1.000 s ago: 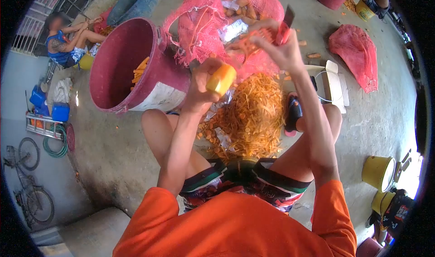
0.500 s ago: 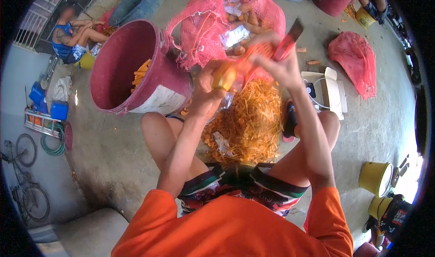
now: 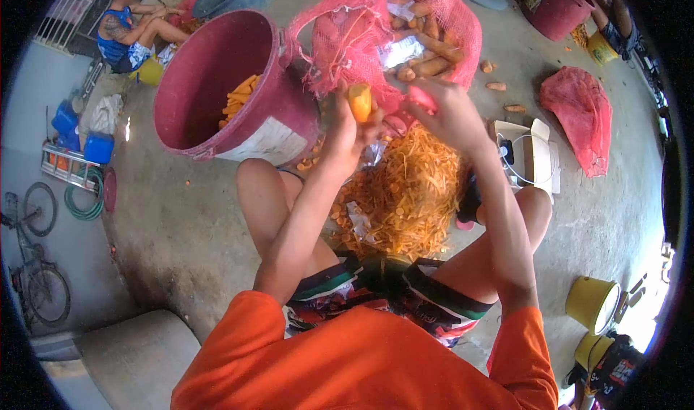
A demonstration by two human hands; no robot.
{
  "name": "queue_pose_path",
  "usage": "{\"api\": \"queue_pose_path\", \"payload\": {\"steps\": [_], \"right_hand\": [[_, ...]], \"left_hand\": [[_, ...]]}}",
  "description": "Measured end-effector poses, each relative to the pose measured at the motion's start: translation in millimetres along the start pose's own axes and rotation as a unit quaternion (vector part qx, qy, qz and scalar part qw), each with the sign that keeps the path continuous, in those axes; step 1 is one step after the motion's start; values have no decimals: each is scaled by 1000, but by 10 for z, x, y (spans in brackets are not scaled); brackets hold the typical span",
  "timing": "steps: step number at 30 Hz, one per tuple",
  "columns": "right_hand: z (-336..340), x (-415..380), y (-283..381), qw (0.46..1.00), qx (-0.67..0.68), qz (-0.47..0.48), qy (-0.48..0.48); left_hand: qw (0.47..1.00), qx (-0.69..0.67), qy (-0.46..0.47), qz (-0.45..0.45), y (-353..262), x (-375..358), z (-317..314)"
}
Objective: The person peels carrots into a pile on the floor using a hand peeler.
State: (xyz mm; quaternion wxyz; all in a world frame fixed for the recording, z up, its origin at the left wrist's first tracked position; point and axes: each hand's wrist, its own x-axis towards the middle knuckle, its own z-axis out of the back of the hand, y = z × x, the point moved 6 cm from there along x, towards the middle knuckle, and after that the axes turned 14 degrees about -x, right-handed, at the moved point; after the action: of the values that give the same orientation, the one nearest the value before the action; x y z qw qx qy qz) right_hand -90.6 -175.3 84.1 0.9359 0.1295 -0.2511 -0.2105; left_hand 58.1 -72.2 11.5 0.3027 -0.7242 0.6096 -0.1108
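My left hand is closed around a peeled carrot, its thick end pointing up. Close by on the right, my right hand grips a red-handled knife; only the handle shows clearly now. Below both hands, a large heap of orange carrot peelings lies on the floor between my legs. Just beyond the hands, a pink mesh sack gapes, with unpeeled carrots in it. To the left, a tilted maroon tub holds peeled carrots.
An opened white box with a cable sits right of my knee, near a red mesh sack. Loose carrots lie on the concrete floor. Another person sits at far left. Yellow buckets stand at right.
My view has shifted. My right hand has turned, so the knife's dark blade no longer shows. The carrot in my left hand has gone from slanted to more upright.
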Motion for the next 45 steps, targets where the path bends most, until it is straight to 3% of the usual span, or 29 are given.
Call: {"api": "queue_pose_path", "payload": {"steps": [2, 4, 6, 8, 18, 26, 28, 29, 32, 34, 35, 36, 37, 38, 39, 40, 43, 44, 45], "right_hand": [[-96, -24, 112, 1000, -16, 17, -1], [-187, -49, 247, 998, -54, 28, 3], [-250, -40, 337, 998, -54, 18, 31], [-278, -25, 375, 999, -37, 3, 29], [-310, 7, 427, 999, -35, 0, 28], [-363, 41, 337, 1000, 19, 4, 6], [-786, 11, -435, 996, -42, -80, 28], [-702, 41, -660, 975, -43, -179, 122], [-206, 64, -723, 975, -36, -203, 84], [-35, 19, -730, 983, -28, -176, 44], [61, -6, -710, 987, -15, -158, 1], [102, -44, -730, 986, -13, -165, 1], [149, -89, -739, 982, -25, -184, 21], [211, -117, -741, 978, -39, -200, 39], [290, -117, -689, 980, -36, -191, 27], [316, -122, -710, 980, -37, -192, 24], [381, -132, -816, 980, -26, -196, 7], [413, -138, -850, 979, -34, -201, -4], [444, -146, -883, 978, -43, -205, -14]], "left_hand": [[997, 64, -31, -3, 11, -63, -59], [985, 89, -132, -61, -47, -133, -142], [984, 89, -131, -83, -28, -69, 5], [967, 145, -129, -164, -101, -107, -16], [954, 159, -138, -213, -153, -94, 95], [913, 297, -140, -243, -337, -268, -117], [917, 278, -51, -281, -410, -316, -235], [917, 270, -43, -291, -437, -342, -312], [923, 299, 16, -242, -552, -274, -211], [933, 309, 99, -155, -660, -254, -138], [921, 313, 135, -189, -788, -244, -78], [976, -91, 118, -160, -930, -175, 135], [949, -272, 88, -133, -1151, -211, 109], [904, -356, 213, -104, -1407, -109, 289], [874, -450, 163, -80, -1549, -21, 551], [888, -433, 96, -118, -1581, -10, 709], [941, -302, 89, -123, -1243, 54, 592], [969, -196, 77, -126, -1051, 116, 467], [988, -28, -39, -145, -868, 235, 329]]}}
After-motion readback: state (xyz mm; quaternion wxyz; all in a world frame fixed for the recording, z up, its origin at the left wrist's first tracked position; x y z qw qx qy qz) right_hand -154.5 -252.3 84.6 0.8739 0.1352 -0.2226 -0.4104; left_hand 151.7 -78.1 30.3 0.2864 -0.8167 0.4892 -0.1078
